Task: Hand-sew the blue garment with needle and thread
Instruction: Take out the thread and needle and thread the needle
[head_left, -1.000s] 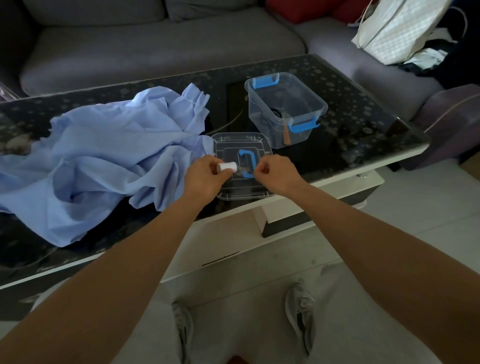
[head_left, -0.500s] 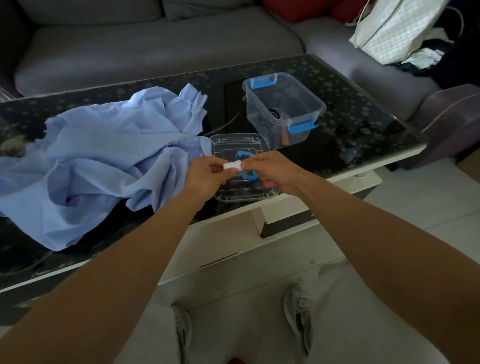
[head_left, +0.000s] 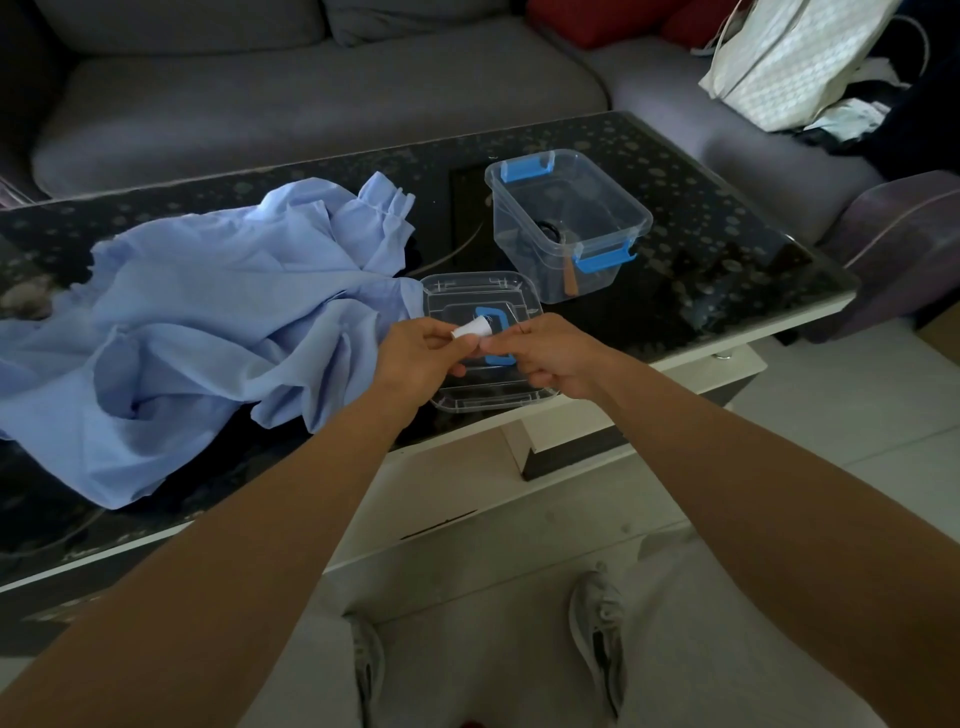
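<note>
The crumpled blue garment (head_left: 208, 312) lies on the left half of the black glass table (head_left: 727, 270). My left hand (head_left: 415, 358) holds a small white thread spool (head_left: 472, 329) between thumb and fingers, above a clear lid. My right hand (head_left: 550, 358) is right beside it, fingertips pinched at the spool's end; a thin dark needle or thread seems to stick up from those fingers, too fine to be sure.
A clear lid with a blue handle (head_left: 483, 301) lies flat near the table's front edge under my hands. Behind it stands an open clear box with blue clips (head_left: 569, 223) holding small items. A grey sofa (head_left: 311, 93) and a white bag (head_left: 800, 57) are beyond.
My two hands have come together from slightly apart. The right fingertips now meet the spool's end, and both hands rose a little over the lid.
</note>
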